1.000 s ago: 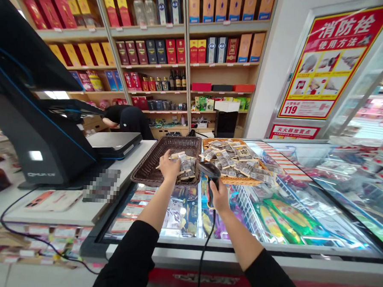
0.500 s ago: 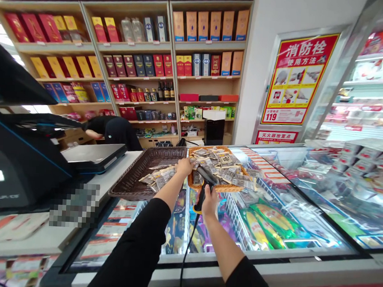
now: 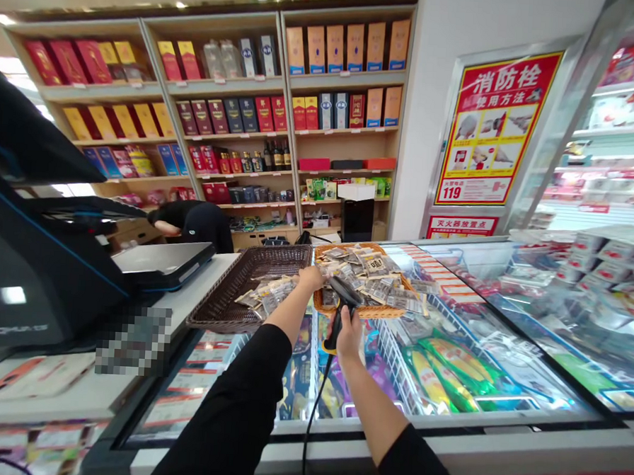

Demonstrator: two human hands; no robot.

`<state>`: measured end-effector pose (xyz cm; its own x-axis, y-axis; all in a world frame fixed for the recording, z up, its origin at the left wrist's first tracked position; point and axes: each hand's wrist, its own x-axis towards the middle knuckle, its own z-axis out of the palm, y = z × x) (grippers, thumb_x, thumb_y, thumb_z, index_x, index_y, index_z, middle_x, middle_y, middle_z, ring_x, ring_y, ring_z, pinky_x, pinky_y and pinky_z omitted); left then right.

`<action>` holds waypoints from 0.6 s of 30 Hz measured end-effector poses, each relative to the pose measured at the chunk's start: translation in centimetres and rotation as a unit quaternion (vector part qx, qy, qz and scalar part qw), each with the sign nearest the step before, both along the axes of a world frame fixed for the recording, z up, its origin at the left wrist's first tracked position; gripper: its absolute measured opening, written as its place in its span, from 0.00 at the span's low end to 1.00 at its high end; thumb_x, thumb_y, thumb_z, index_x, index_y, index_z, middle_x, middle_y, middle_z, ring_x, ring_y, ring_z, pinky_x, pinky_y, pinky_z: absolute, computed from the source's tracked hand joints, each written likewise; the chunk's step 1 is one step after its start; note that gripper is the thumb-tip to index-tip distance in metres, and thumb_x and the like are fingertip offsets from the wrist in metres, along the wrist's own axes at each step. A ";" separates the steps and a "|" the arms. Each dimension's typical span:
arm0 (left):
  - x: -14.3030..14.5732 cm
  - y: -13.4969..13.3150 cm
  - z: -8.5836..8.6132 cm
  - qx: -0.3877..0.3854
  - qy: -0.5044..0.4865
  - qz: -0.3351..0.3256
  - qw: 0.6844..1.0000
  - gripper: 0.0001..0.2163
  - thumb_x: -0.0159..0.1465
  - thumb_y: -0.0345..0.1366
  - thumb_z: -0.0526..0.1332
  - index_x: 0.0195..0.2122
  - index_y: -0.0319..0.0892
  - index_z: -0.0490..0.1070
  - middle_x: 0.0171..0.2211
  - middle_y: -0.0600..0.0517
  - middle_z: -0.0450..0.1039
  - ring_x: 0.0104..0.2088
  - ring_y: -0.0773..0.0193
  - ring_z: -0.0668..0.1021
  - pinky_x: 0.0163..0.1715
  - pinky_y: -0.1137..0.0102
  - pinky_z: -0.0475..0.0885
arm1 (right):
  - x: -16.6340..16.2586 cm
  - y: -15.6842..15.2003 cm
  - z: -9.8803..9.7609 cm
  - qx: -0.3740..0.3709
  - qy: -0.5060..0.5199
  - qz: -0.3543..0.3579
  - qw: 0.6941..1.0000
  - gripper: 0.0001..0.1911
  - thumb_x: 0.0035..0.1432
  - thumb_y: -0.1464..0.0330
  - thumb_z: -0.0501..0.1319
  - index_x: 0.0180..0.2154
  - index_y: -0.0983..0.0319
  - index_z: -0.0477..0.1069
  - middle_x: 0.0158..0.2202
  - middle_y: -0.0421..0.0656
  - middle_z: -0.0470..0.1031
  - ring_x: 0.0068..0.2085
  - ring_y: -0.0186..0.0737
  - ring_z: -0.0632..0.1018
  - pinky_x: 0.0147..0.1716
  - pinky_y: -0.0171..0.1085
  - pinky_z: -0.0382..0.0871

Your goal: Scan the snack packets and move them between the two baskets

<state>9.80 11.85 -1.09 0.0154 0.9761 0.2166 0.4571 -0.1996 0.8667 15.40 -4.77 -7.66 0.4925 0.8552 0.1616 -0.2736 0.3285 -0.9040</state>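
Observation:
My right hand (image 3: 349, 331) is wrapped round the grip of a black barcode scanner (image 3: 344, 292) with a yellow edge at its base. The scanner's head points over an orange-brown wicker basket (image 3: 384, 313), which is heaped with small flat snack packets (image 3: 378, 287). At the left rim of that basket my left hand (image 3: 309, 278) is closed, its fingertips on a small packet that is mostly hidden. Just left of it, a dark brown wicker basket (image 3: 221, 289) holds a smaller pile of similar packets (image 3: 266, 295).
Both baskets rest on the glass top of a chest freezer (image 3: 519, 427) with bagged corn (image 3: 437, 371) inside. A scale (image 3: 161, 259) and a dark checkout machine (image 3: 44, 266) stand at left. The scanner's cable (image 3: 310, 421) hangs down in front. A person (image 3: 195, 222) bends by the shelves.
The view has shifted slightly, so the surroundings sit a little further right. My left hand stays at the basket rim, and the scanner's head has turned slightly in my right hand.

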 end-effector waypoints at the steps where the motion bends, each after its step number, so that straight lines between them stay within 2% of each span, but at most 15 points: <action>1: 0.2 -0.1 0.2 -0.017 0.040 0.023 0.999 0.19 0.32 0.33 0.72 0.12 0.41 0.58 0.31 0.39 0.75 0.52 0.39 0.67 0.48 0.55 0.59 | 0.0 0.0 0.1 0.004 -0.002 0.000 1.000 0.16 0.59 0.52 0.49 0.30 0.57 0.53 0.20 0.35 0.65 0.13 0.33 0.65 0.11 0.34 0.61; 3: 0.2 -0.3 0.5 -0.040 0.098 0.044 0.993 0.18 0.32 0.33 0.72 0.13 0.42 0.59 0.31 0.41 0.75 0.49 0.41 0.70 0.47 0.57 0.60 | 0.0 -0.1 0.2 0.009 -0.010 -0.003 1.000 0.16 0.59 0.52 0.48 0.30 0.57 0.53 0.20 0.35 0.64 0.13 0.33 0.64 0.11 0.33 0.60; 5: -0.4 -0.6 0.6 -0.030 0.077 0.032 0.996 0.16 0.35 0.34 0.71 0.15 0.42 0.62 0.30 0.44 0.75 0.45 0.46 0.74 0.45 0.62 0.63 | 0.0 -0.1 0.3 0.014 -0.022 -0.005 1.000 0.17 0.60 0.52 0.48 0.30 0.57 0.54 0.19 0.35 0.64 0.13 0.32 0.64 0.11 0.33 0.61; 8: -2.4 -1.0 0.4 -0.032 -0.037 0.037 0.998 0.14 0.38 0.36 0.71 0.20 0.42 0.65 0.26 0.48 0.75 0.37 0.53 0.76 0.38 0.66 0.66 | 0.0 -0.3 0.3 0.016 -0.053 -0.003 0.998 0.17 0.60 0.51 0.47 0.30 0.57 0.54 0.19 0.35 0.64 0.13 0.33 0.64 0.11 0.33 0.61; 11: -5.3 -1.8 0.0 -0.060 -0.158 0.023 0.985 0.15 0.38 0.36 0.71 0.26 0.40 0.68 0.25 0.49 0.75 0.33 0.56 0.77 0.35 0.66 0.68 | -0.1 -0.8 0.2 0.021 -0.119 0.015 0.993 0.17 0.60 0.52 0.48 0.30 0.58 0.56 0.16 0.33 0.62 0.13 0.34 0.65 0.12 0.33 0.61; 14: -8.2 -3.1 -0.5 -0.021 -0.231 -0.016 0.973 0.18 0.40 0.39 0.70 0.33 0.40 0.71 0.30 0.49 0.76 0.33 0.59 0.77 0.38 0.66 0.68 | -0.2 -1.4 0.1 0.039 -0.237 0.049 0.970 0.15 0.60 0.54 0.51 0.31 0.59 0.60 0.15 0.34 0.64 0.14 0.35 0.68 0.16 0.33 0.62; 18: -10.5 -4.8 -1.7 0.023 -0.299 -0.059 0.952 0.20 0.43 0.44 0.69 0.35 0.39 0.73 0.33 0.49 0.77 0.35 0.60 0.77 0.41 0.65 0.69 | -0.5 -2.2 0.2 0.049 -0.347 0.072 0.934 0.13 0.60 0.58 0.52 0.36 0.60 0.65 0.16 0.36 0.66 0.18 0.38 0.71 0.18 0.33 0.61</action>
